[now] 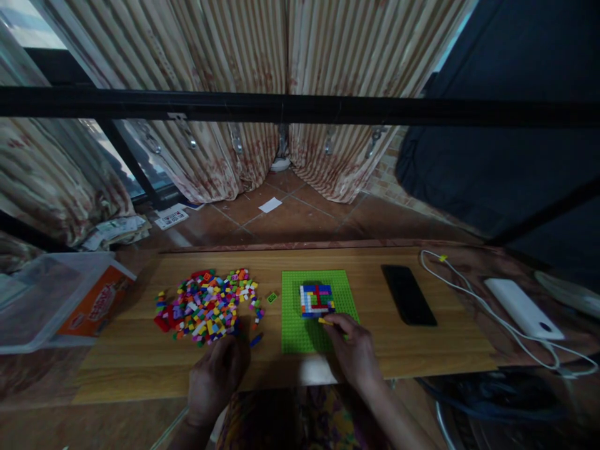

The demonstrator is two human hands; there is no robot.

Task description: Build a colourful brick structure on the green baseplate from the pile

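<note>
The right hand rested on the near part of the green baseplate, and its fingers were pinched narrowly on a small yellow brick, which stuck out from the fingertips toward the left. Just beyond these fingertips, almost touching the yellow brick, stood the small build, a low block of blue, white and red bricks pressed on the plate. It covered only a little area in the middle of the plate; the green surface around it, to the left of the fingers and behind the build, was bare, so I judge that the work was in an early stage and much of it was left. The left hand lay at the near edge of the pile of loose bricks, with the fingers curled down onto the wooden board; whether they held a brick I cannot tell, because the picture was dark there. The pile was large and spread out beyond the left fingers, so plenty of pieces were not used. A single blue brick lay just to the right of the left fingers, and a small green piece lay apart between the pile and the plate. Well to the right of the right hand lay a black phone, and farther a white power bank with its cable.
</note>
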